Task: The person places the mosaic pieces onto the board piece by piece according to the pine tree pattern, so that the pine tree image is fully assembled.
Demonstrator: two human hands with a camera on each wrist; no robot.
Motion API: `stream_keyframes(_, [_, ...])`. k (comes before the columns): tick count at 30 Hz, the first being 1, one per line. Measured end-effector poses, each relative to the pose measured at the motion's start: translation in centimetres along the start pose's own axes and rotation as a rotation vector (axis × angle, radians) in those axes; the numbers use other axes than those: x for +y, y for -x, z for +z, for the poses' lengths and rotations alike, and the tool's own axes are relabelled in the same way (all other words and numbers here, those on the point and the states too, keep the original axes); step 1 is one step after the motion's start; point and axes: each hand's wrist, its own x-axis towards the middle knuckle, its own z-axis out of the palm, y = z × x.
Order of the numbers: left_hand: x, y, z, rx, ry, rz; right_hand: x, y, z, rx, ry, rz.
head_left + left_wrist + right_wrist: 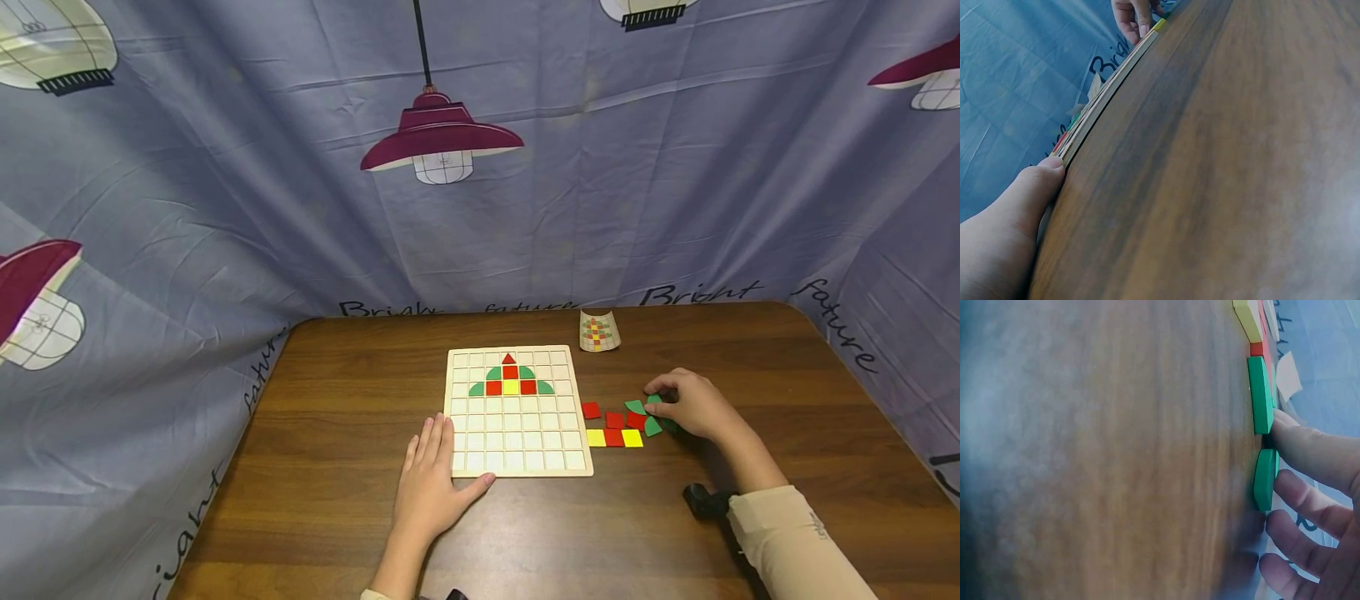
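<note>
My left hand [431, 492] rests at the lower left corner of a pale wooden grid board [480, 433], fingers straight along its left side. Its thumb [1044, 172] touches the front edge. On the board's upper rows, a red triangle [508, 359], red squares, a yellow square [511, 387] and green quarter-circles form a stepped shape. Right of the board, my right hand [693, 404] is over the loose pieces, thumb and index finger pinching a green quarter-circle piece [655, 400]. Other green pieces [1261, 394] lie right by the fingertips.
Loose red squares [614, 420] and yellow squares [632, 438] lie by the board's right edge. A small curled pattern card [599, 332] stands behind it. A black device [705, 502] is at the right wrist. Printed curtains [525, 233] surround the wooden table [337, 417].
</note>
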Motion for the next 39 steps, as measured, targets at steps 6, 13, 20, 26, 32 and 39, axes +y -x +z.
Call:
stream_keyframes(6, [0.0, 0.0, 0.0, 0.002, 0.008, 0.001, 0.4, 0.0, -0.1, 0.0, 0.003, 0.009])
stream_keyframes(13, [0.1, 0.0, -0.1, 0.005, 0.014, 0.001, 0.9, 0.3, -0.3, 0.021, 0.004, -0.008])
stream_keyframes(20, [0.0, 0.1, -0.2, 0.004, 0.012, 0.002, 0.6, 0.0, 0.0, 0.044, -0.014, -0.005])
stream_keyframes(26, [0.0, 0.1, -0.2, 0.002, 0.02, 0.002, 0.1, -0.3, 0.3, 0.082, -0.031, -0.012])
stream_keyframes(32, [0.0, 0.0, -0.1, 0.005, 0.014, 0.003, -1.5, -1.0, 0.7, 0.125, -0.08, 0.009])
stream_keyframes(39, [0.0, 0.0, -0.1, 0.007, 0.018, 0.004, -5.1, -2.3, 1.9, 0.101, -0.205, 0.007])
